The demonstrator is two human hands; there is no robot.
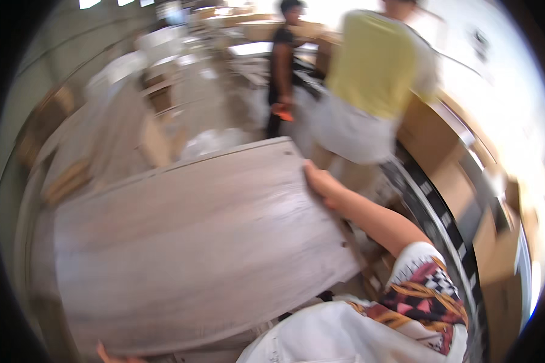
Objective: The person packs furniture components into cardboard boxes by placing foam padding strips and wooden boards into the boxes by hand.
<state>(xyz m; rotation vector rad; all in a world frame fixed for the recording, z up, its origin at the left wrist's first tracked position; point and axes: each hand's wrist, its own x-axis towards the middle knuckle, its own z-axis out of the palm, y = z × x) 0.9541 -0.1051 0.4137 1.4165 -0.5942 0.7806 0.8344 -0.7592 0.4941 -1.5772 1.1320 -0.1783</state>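
A large, flat board with a pale grey-brown wood finish (194, 242) fills the middle of the view, tilted across in front of me. My right hand (325, 184) grips its far right edge near the corner, the fingers wrapped around behind it. Small dark holes show along the board's right side. My left hand (116, 355) is at the near left edge, mostly cut off by the lower rim of the picture; its visible fingers press against that edge.
A person in a yellow top (372, 63) stands close ahead, turned away. Another in dark clothes (281, 72) is beyond, holding something orange. Cardboard boxes (433, 136) line the right beside a long black strip with white marks (433, 199). Stacked boards (100, 139) and blurred plastic-wrapped bundles lie left.
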